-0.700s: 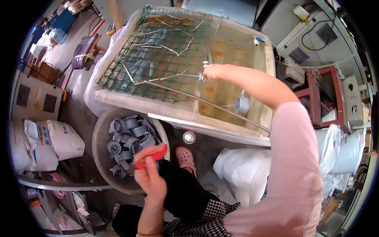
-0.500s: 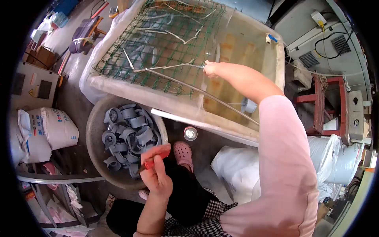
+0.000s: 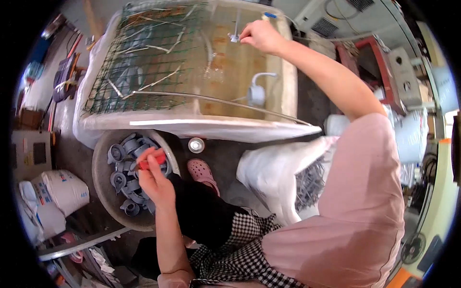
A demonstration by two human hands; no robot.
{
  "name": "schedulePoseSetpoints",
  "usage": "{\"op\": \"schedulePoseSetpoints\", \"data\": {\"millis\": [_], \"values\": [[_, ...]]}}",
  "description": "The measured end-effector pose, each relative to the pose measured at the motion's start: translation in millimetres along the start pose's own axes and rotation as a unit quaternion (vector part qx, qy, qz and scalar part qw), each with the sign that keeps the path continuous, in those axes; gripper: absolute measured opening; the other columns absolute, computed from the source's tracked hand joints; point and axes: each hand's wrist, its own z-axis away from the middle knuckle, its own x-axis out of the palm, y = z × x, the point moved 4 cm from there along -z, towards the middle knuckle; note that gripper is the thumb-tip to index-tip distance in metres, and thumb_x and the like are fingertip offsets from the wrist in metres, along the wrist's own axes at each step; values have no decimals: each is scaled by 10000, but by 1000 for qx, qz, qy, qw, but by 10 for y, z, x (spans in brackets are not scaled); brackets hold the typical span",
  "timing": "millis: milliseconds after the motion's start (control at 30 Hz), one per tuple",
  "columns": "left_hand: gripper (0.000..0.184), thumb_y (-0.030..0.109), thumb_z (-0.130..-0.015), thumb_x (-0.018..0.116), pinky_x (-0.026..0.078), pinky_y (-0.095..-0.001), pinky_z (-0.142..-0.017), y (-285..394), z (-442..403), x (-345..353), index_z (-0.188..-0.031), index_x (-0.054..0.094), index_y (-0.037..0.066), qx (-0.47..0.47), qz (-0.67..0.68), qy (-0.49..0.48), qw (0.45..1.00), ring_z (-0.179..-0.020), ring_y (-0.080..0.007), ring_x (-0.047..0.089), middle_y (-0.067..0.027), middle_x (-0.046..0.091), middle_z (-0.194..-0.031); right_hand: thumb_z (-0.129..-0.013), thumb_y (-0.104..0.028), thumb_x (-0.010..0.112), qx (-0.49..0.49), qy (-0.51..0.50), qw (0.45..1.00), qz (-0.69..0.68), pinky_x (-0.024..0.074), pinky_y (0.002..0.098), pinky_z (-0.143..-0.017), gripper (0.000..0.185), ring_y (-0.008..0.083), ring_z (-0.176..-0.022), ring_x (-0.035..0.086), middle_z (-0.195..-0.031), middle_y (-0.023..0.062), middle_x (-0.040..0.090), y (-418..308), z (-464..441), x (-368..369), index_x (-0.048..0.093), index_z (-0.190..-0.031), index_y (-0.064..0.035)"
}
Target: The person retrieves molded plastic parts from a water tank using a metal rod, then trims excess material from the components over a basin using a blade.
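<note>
While the right hand (image 3: 263, 37) pinches a pale piece (image 3: 234, 38) over the water tub (image 3: 288, 72), likely so drips fall back, the left hand (image 3: 153, 182) is wrapped round a red tool (image 3: 159, 160) above the basin (image 3: 101, 192) of grey parts (image 3: 118, 179), apparently keeping it handy.

We saw the bare right hand (image 3: 261, 37) leave the edge of the green mesh net (image 3: 111, 91), bringing a small pale piece (image 3: 234, 38) near the blue-handled valve (image 3: 270, 16). Its thin stem (image 3: 237, 21) turned from the net towards the far side. Thin grey strips (image 3: 309, 185) came into our view inside the white sack (image 3: 266, 165).
</note>
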Motion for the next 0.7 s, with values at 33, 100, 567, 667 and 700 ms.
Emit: {"op": "schedulePoseSetpoints", "data": {"millis": [33, 100, 567, 667, 700], "values": [[263, 186, -973, 388, 461, -292, -792, -26, 14, 4, -1048, 512, -33, 1, -4, 2, 1000, -856, -169, 580, -122, 607, -908, -743, -135, 669, -7, 14, 1000, -11, 492, 303, -715, 165, 230, -768, 629, -844, 117, 660, -17, 326, -317, 682, -868, -28], [271, 196, -969, 402, 458, -282, -780, -4, 90, -12, -1063, 519, -29, -14, -24, -1, 1000, -849, -163, 575, -119, 606, -910, -740, -118, 672, -1, -2, 998, -68, 488, 283, -690, 164, 180, -750, 629, -818, 99, 662, -130, 1085, -879, 677, -864, -11], [216, 175, -953, 436, 441, -271, -750, 109, 256, -3, -1026, 535, -1, 64, -104, -5, 993, -828, -154, 561, -93, 599, -889, -835, -153, 584, 163, -254, 905, -299, 461, 237, -487, 177, 111, -530, 583, -709, 64, 633, -424, 2630, -1017, 640, -875, 11], [188, 140, -945, 439, 438, -284, -761, 109, 297, -165, -1015, 535, -5, 67, -154, 10, 986, -833, -174, 565, -108, 593, -890, -843, -183, 581, 185, -182, 920, -294, 453, 224, -473, 200, 97, -503, 568, -683, 47, 614, -60, 1758, -481, 631, -888, 5], [172, 121, -938, 441, 435, -292, -768, 93, 308, -205, -1005, 533, -8, 71, -136, 18, 988, -834, -185, 566, -117, 597, -889, -829, -231, 601, 144, -218, 937, -233, 469, 252, -507, 239, 125, -536, 582, -702, 64, 624, 64, 1512, -149, 633, -894, -3]]}}
